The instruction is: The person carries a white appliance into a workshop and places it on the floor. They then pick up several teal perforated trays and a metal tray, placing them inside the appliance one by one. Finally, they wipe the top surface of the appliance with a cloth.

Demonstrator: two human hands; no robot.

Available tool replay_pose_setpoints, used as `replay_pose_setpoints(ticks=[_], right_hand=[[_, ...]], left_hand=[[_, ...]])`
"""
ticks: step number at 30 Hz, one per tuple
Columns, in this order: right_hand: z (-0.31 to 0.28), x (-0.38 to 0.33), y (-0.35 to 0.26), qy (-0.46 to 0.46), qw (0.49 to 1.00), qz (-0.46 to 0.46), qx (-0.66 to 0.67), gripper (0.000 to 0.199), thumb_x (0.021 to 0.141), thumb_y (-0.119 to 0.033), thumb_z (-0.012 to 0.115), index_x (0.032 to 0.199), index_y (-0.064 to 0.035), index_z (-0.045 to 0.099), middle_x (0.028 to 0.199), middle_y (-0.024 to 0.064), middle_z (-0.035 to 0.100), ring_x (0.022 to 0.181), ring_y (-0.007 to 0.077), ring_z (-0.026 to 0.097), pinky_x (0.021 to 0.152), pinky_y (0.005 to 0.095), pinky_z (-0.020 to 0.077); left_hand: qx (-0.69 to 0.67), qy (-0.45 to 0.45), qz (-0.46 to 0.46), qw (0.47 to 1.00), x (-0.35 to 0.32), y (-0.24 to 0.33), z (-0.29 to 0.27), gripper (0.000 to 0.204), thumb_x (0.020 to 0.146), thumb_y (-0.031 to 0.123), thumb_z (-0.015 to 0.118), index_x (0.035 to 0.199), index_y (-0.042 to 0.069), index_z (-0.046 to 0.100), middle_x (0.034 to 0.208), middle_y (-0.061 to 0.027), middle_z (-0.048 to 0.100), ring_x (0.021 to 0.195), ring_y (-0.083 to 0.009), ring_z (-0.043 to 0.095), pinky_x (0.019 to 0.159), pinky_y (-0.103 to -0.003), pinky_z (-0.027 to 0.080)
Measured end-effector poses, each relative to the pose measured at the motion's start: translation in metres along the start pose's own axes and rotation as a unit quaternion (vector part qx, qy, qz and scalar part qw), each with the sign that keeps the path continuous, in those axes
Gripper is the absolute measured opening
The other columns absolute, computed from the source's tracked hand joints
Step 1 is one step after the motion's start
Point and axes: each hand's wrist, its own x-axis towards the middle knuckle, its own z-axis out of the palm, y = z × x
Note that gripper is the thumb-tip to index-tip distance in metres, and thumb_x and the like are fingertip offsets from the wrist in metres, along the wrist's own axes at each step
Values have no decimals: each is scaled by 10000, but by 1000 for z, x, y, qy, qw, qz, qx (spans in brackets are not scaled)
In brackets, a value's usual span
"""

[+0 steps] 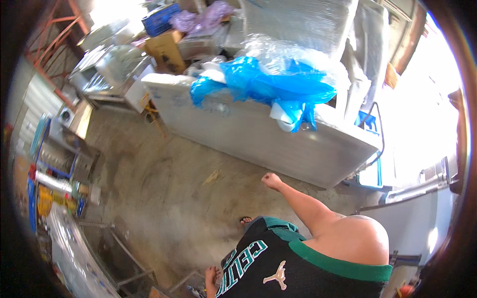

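Observation:
My right hand (pixel 271 181) is out in front of my body over the concrete floor, its fingers curled in with nothing visible in them. It is nearest to a long pale panel-like slab (pixel 238 131) standing on its long edge, with a gap between them. Crumpled blue plastic sheeting (pixel 278 84) drapes over the slab's top. At the lower edge, beside my black and green jersey (pixel 283 258), my left hand (pixel 212 274) hangs with loosely bent fingers somewhat apart, and no object shows in it.
Metal frames (pixel 117 248) and cluttered shelving (pixel 59 154) line the left. Steel units (pixel 114 74) and a cardboard box (pixel 166 49) stand at the far left. Tall plastic-wrapped panels (pixel 298 25) rise behind the slab. A grey cabinet (pixel 415 223) is at my right.

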Motion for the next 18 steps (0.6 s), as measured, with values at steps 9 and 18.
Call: replay_pose_setpoints(ticks=[9, 18], right_hand=[[-67, 25, 13, 236, 952, 112, 158, 347, 891, -286, 638, 1107, -26, 714, 967, 162, 744, 889, 297, 716, 824, 415, 559], [-123, -82, 19, 482, 666, 110, 559, 205, 973, -86, 602, 1169, -40, 567, 816, 59, 610, 630, 143, 591, 513, 296, 488]], left_hand=[[238, -61, 249, 937, 126, 282, -20, 292, 1002, 263, 589, 1152, 19, 647, 931, -110, 704, 692, -194, 656, 579, -352, 509], [427, -146, 582, 677, 22, 633, 168, 285, 987, 177, 619, 1207, 1, 662, 1078, -198, 725, 968, -318, 701, 865, -409, 542]])
